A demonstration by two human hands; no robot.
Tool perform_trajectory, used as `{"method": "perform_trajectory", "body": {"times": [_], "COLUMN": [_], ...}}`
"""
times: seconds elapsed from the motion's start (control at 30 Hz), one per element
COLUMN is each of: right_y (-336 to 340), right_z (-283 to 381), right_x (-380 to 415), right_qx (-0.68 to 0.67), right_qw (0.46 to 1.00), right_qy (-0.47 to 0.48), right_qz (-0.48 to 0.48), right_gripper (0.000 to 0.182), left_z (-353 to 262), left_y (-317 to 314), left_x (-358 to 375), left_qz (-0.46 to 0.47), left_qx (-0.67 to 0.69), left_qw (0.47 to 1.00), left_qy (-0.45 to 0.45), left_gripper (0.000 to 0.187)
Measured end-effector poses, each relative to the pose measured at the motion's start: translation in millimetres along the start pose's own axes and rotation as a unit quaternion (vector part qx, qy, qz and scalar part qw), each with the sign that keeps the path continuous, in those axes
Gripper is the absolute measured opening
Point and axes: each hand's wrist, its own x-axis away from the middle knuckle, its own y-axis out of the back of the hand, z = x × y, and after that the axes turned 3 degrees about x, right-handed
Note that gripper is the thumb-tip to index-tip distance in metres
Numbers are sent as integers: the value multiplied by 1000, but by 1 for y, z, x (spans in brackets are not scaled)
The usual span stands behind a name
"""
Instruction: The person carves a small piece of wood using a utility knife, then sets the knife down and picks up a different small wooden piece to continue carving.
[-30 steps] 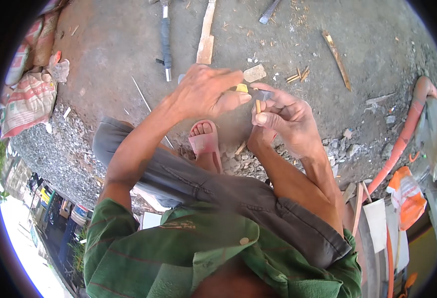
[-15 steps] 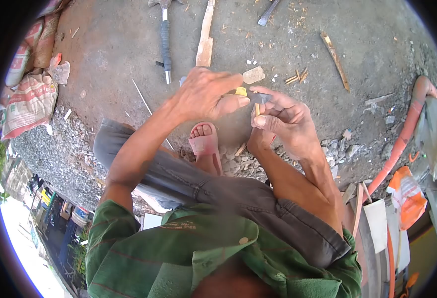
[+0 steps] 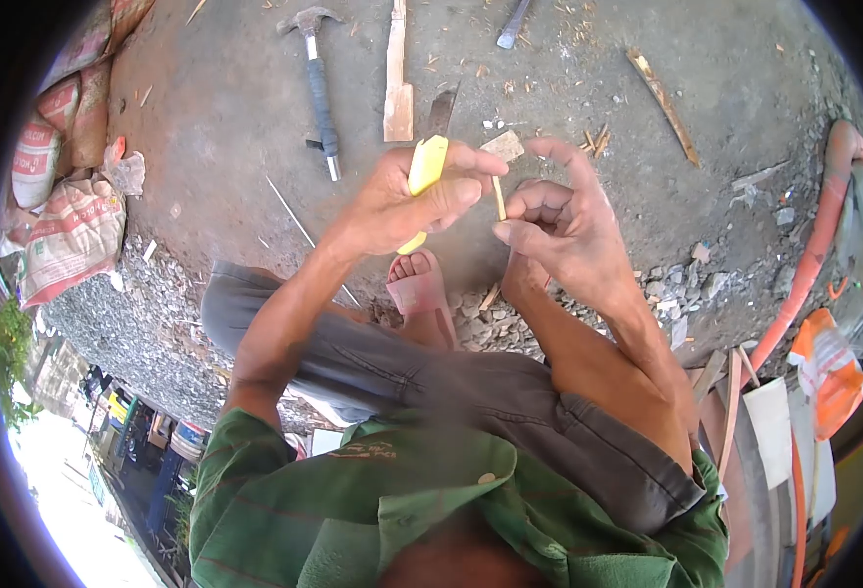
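Note:
My left hand (image 3: pixel 417 201) is closed round a yellow utility knife (image 3: pixel 428 165), its dark blade pointing up and away, clear of the other hand. Between the thumb and fingers of my right hand (image 3: pixel 568 220) is a thin, short wooden stick (image 3: pixel 500 199), held roughly upright. The left index fingertip comes right up to the stick's top end. Just beyond the hands, a small pale wood block (image 3: pixel 503 146) lies on the ground. A few cut stick pieces (image 3: pixel 598 140) are scattered beyond my right hand.
A claw hammer (image 3: pixel 320 98), a long wood strip (image 3: pixel 398 78), a chisel-like tool (image 3: pixel 513 24) and a split stick (image 3: pixel 664 105) lie ahead. Printed sacks (image 3: pixel 73 225) and gravel (image 3: pixel 147 323) are at left. An orange pipe (image 3: pixel 806 260) runs along the right.
The knife has swung away from the stick, its blade now pointing forward instead of across the right fingers. My right index finger has lifted away while the thumb still pinches the stick.

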Motion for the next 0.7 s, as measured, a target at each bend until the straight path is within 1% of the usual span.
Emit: {"method": "perform_trajectory", "body": {"times": [0.07,0.17,0.2,0.3,0.4,0.5,0.6,0.7], "right_y": [-1,-2,-2,0,8,12,11,10], "right_z": [-1,0,0,-5,-6,-20,-18,-15], "right_x": [-3,-5,-6,-6,-8,-10,-6,-3], "right_qx": [0,12,19,-148,-168,-173,-181,-187], "right_qw": [1000,999,999,984,977,976,976,974], "right_qy": [-10,-13,-10,34,-28,2,-9,-37], "right_qz": [8,33,44,90,127,132,122,120], "right_gripper": [66,67,67,60,52,46,48,45], "left_z": [4,6,6,6,7,3,2,4], "left_y": [0,5,5,6,3,-1,-4,-3], "left_x": [-1,-4,-5,-6,-8,-7,-7,-6], "left_qz": [-2,-2,-11,-22,-10,-13,-17,-28], "left_qx": [49,-11,2,27,35,21,13,-14], "left_qw": [999,1000,1000,999,999,1000,999,999], "left_qy": [13,-6,-2,3,-5,-8,-26,-34], "left_gripper": [24,22,21,17,15,12,11,13]}}
